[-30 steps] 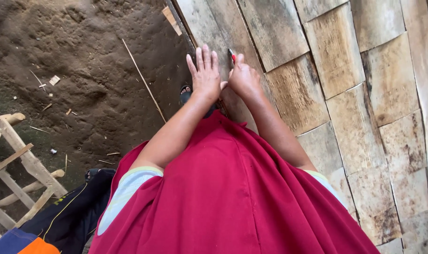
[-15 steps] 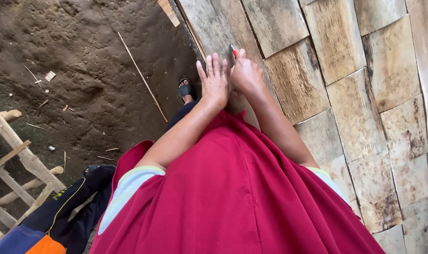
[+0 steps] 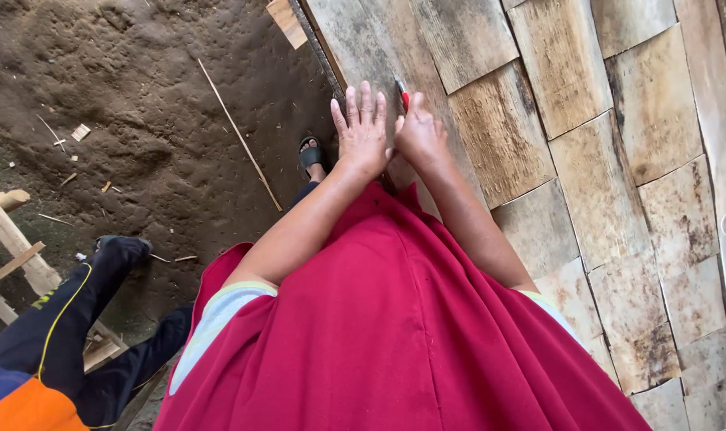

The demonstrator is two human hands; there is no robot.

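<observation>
Nearest to us we see the red garment (image 3: 395,335) that drapes the person's front, with a pale sleeve edge on each arm. Low at the left, a second person's dark trouser legs (image 3: 84,319) with a yellow stripe stretch over the earth floor (image 3: 124,120), beside a rough wooden frame (image 3: 12,247).

Further out, our two hands meet on the flattened, weathered panel (image 3: 475,128), which is built of many overlapping grey-brown slabs. The left hand (image 3: 361,132) lies flat on its edge, fingers spread wide and straight, holding nothing. The right hand (image 3: 419,136) touches it and is curled closed around one slim red tool (image 3: 403,94), of which only the red tip with a dark end pokes out above the knuckles; we cannot tell what kind of tool it is.

Just left of the hands we count one sandalled foot (image 3: 311,156). Beyond it lie one long thin stick (image 3: 239,136) and one short wood offcut (image 3: 287,20) at the top.
</observation>
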